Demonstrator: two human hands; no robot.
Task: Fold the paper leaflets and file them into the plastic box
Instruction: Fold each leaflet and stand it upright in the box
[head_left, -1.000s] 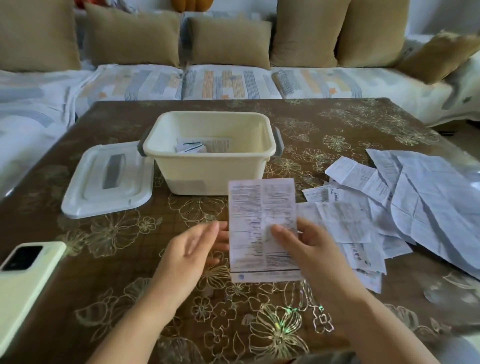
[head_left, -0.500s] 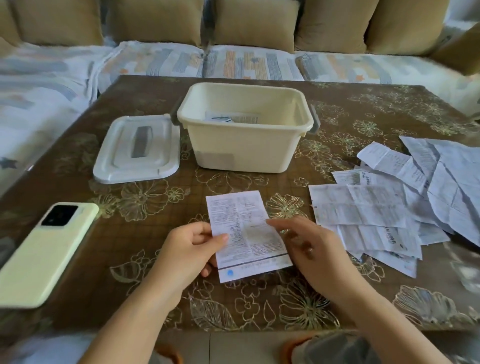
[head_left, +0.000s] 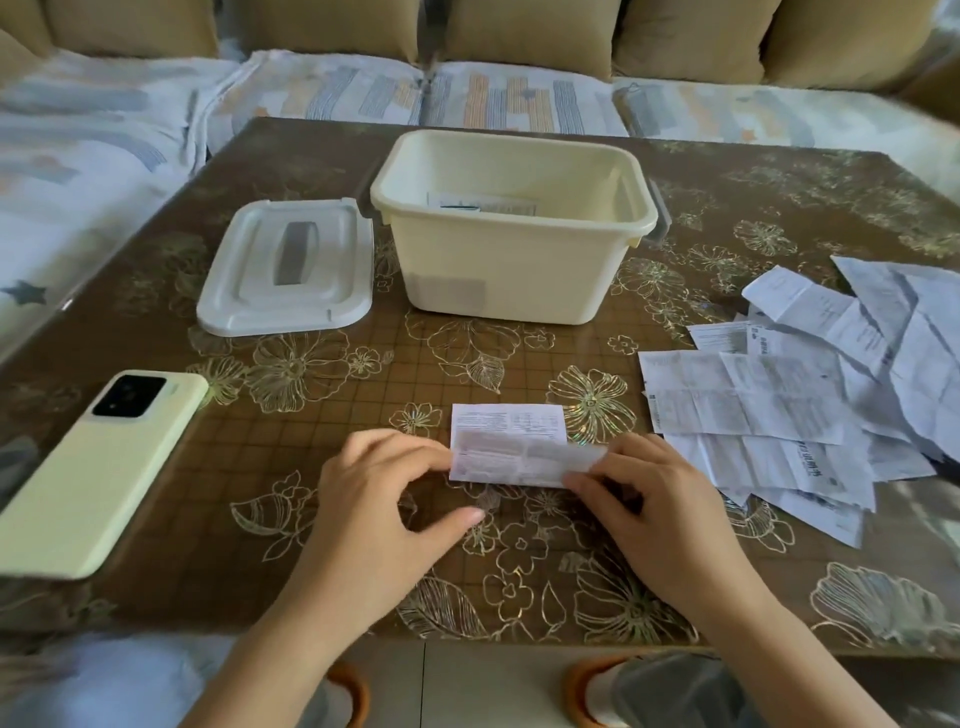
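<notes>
White leaflet, flat before, is now half-folded; left hand and right hand fingers pinch its ends.

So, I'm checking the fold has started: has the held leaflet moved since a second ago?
Yes: the leaflet has come down toward the person, away from the plastic box, onto the table.
</notes>
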